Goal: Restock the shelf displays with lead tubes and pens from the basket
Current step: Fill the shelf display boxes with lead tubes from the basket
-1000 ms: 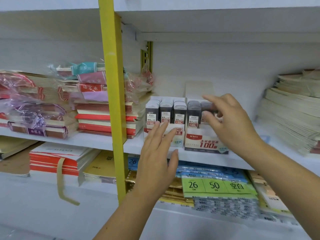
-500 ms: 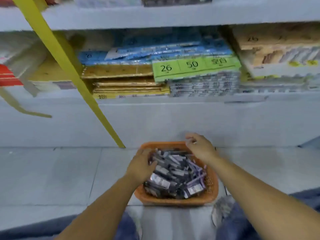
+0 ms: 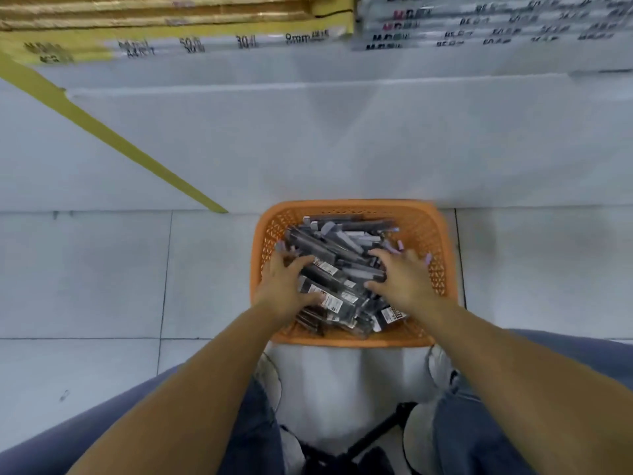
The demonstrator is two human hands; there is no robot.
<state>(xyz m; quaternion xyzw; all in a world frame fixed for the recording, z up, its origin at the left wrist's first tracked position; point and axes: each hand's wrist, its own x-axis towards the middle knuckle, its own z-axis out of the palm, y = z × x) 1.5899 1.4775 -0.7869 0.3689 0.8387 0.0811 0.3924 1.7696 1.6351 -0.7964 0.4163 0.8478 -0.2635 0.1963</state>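
An orange mesh basket (image 3: 424,231) stands on the tiled floor right in front of my knees, against the base of the shelf unit. It holds a heap of several dark grey lead tubes and pens (image 3: 337,255) with white labels. My left hand (image 3: 286,286) lies on the left side of the heap, fingers spread over the tubes. My right hand (image 3: 402,277) lies on the right side, fingers spread and reaching into the pile. Neither hand visibly holds a tube.
The white base panel of the shelf unit (image 3: 308,138) rises behind the basket, with a yellow upright (image 3: 113,138) slanting down to the floor at left. Stacked paper packs (image 3: 178,29) fill the lowest shelf above. My legs in blue jeans (image 3: 479,423) frame the bottom.
The view dropped from the lead-tube display on the shelf to the floor. Both hands moved down from the display to the basket rim and now lie in the heap of tubes.
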